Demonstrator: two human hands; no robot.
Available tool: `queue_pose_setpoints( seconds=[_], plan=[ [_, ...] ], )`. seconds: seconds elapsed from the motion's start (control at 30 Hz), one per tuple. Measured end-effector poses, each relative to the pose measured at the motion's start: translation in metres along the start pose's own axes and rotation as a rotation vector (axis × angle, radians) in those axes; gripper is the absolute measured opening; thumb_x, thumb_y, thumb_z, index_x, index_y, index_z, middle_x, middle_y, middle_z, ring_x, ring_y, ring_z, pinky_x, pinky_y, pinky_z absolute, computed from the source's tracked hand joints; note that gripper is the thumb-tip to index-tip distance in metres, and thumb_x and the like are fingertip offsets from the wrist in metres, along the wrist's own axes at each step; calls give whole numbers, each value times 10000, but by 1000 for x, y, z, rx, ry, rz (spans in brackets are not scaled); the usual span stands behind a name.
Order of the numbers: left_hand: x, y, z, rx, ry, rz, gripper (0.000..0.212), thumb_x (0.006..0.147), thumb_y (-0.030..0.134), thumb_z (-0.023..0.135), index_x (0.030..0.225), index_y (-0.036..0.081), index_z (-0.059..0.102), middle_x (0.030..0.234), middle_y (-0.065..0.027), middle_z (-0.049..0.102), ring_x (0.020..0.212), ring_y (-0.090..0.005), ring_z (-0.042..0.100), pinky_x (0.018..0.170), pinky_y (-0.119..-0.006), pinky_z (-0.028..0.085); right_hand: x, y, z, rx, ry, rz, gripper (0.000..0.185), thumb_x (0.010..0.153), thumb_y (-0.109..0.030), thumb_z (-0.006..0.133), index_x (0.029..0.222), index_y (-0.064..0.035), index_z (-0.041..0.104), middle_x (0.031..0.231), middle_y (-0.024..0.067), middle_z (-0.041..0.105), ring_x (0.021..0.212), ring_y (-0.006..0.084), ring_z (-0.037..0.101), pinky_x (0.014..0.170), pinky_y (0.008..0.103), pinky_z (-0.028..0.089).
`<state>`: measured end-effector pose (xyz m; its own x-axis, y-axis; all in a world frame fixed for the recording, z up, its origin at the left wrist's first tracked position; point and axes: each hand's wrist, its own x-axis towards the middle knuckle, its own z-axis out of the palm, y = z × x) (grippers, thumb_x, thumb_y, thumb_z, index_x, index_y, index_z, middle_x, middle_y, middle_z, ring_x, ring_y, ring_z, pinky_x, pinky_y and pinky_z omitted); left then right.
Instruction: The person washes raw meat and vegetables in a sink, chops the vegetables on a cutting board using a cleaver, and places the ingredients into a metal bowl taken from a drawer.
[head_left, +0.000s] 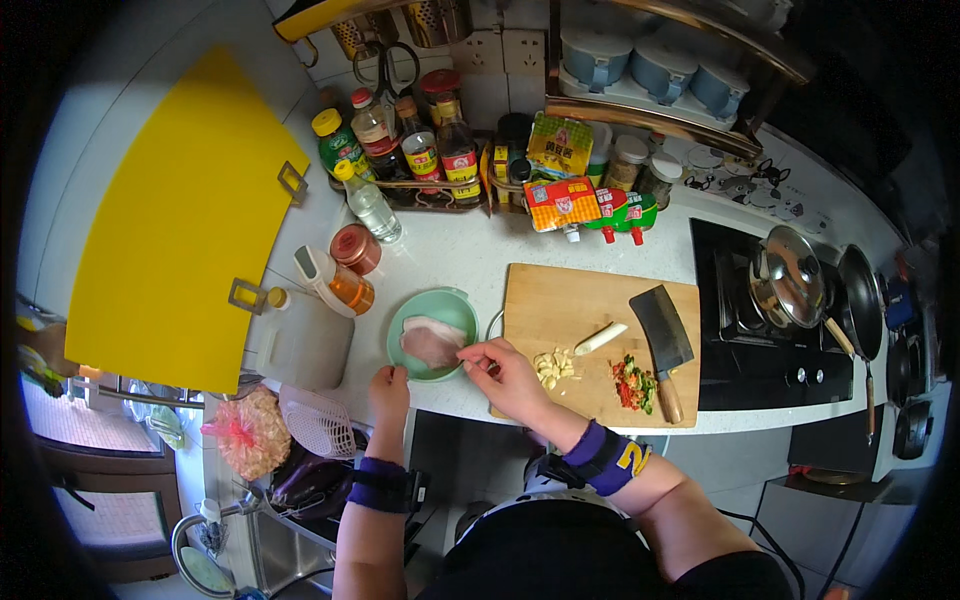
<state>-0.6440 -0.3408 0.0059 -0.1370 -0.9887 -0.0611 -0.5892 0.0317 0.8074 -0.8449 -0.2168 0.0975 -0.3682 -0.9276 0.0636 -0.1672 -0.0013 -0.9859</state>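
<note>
A pale green bowl (433, 295) sits on the white counter with a piece of raw pale-pink meat (429, 342) in it; the meat has a whitish fatty edge. At the bowl's near-left rim, my left hand (390, 394) has its fingers closed on the edge. My right hand (510, 379) reaches over the near-right rim, thumb and forefinger pinched at the meat's right edge. Right of the bowl lies a wooden cutting board (570, 296). On it are sliced garlic (553, 367), a white scallion stalk (601, 339), chopped red and green peppers (634, 385) and a cleaver (661, 330).
Sauce bottles (421, 142) and seasoning packets (562, 202) line the back. An oil jug (337, 281) and a plastic canister (306, 337) stand at left. A lidded pot (791, 277) and a frying pan (859, 300) rest on the cooktop. Eggplants (311, 480) lie near the sink.
</note>
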Motion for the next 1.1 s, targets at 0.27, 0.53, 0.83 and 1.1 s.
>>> queue_pose_setpoints(
  seconds=[0.27,0.53,0.83,1.1],
  plan=[
    [15,-2,20,59,-56,-52,315,851,253,577,724,-35,554,628,-128,545,579,-202,495,560,-363,386,12,27,11,35,-10,23,125,839,-97,620,957,-73,657,788,65,541,600,135,510,567,265,435],
    [-50,-40,-62,-251,-37,40,255,886,186,604,1049,-8,577,807,-68,631,698,-112,542,649,-259,447,-2,2,106,8,-205,-9,147,852,-100,601,981,-54,653,836,89,589,622,146,540,586,264,450],
    [-216,-134,-264,-469,124,-254,257,912,136,557,1117,-19,552,1027,-110,648,949,-142,599,835,-252,457,-102,-34,315,-40,-637,-124,152,870,-113,601,1000,-67,665,852,46,607,704,117,549,652,248,449],
    [-323,-222,-393,-494,337,-393,261,931,155,529,1142,3,545,1050,-95,646,949,-135,587,828,-261,458,-169,-41,474,-52,-827,-254,176,875,-146,540,954,-73,679,836,118,614,767,249,617,701,335,485]
  ],
)
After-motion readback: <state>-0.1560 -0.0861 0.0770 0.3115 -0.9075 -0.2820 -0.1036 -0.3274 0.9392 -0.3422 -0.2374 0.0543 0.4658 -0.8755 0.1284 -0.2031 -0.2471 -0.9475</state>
